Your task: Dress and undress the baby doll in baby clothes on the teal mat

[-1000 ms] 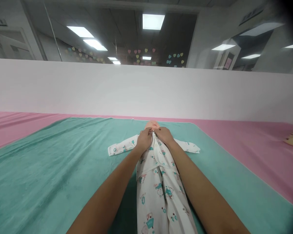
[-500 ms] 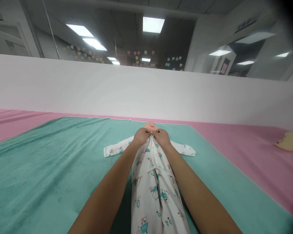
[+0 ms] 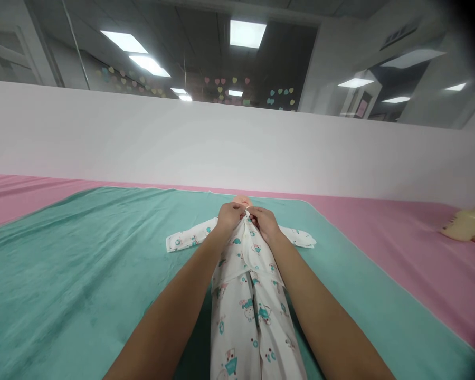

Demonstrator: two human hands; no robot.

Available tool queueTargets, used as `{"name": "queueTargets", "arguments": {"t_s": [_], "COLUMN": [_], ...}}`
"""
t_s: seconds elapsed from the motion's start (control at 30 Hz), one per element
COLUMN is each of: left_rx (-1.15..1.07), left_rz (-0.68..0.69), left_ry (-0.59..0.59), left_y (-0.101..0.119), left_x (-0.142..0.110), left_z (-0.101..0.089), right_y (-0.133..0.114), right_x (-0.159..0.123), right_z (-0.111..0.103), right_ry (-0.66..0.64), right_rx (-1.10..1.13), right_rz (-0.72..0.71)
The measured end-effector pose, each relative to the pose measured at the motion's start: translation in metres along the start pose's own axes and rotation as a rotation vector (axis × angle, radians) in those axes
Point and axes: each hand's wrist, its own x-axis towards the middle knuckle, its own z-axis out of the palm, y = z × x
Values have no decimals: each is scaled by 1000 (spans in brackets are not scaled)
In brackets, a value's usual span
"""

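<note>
A baby doll lies on its back, its pinkish head [image 3: 243,200] partly hidden behind my hands. It wears white baby clothes [image 3: 241,258] printed with small teal and pink figures, the sleeves spread out to both sides. At the neckline my left hand [image 3: 230,215] is closed, pinching the cloth edge. Opposite it, my right hand [image 3: 264,221] is closed on the same collar, its fingertips close to the left ones. The cloth between them is lifted to a small peak. What exactly sits between the fingertips is too small to make out.
Under the doll spreads a teal sheet [image 3: 103,274] over a pink one [image 3: 388,237]. A pale yellowish object [image 3: 465,224], kind unclear, lies at the far right. Behind stands a low white wall [image 3: 221,148] with glass or a mirror above it.
My right hand has turned a little and its fingers have shifted at the collar. The cloth at the neckline is pulled up slightly more. The camera view has shifted slightly.
</note>
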Motion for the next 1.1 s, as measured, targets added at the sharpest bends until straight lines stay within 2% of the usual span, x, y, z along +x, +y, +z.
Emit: {"name": "queueTargets", "arguments": {"t_s": [0.2,0.43,0.6,0.87,1.1], "left_rx": [-95,-206,-206,-141,-125], "left_rz": [-63,-91,-92,-75,-86], "left_ry": [-6,-2,18,13,9], "left_y": [0,0,-4,2,8], "left_x": [-3,-3,2,-3,-8], "left_z": [-2,0,1,-1,-4], "right_y": [1,3,2,-3,-8], "right_x": [1,-2,-4,-9,-10], "right_z": [-2,-1,-3,-7,-3], "right_ry": [-25,-59,-89,-175,-138], "right_rx": [97,61,19,-104,-344], "right_rz": [22,0,-14,-49,-135]}}
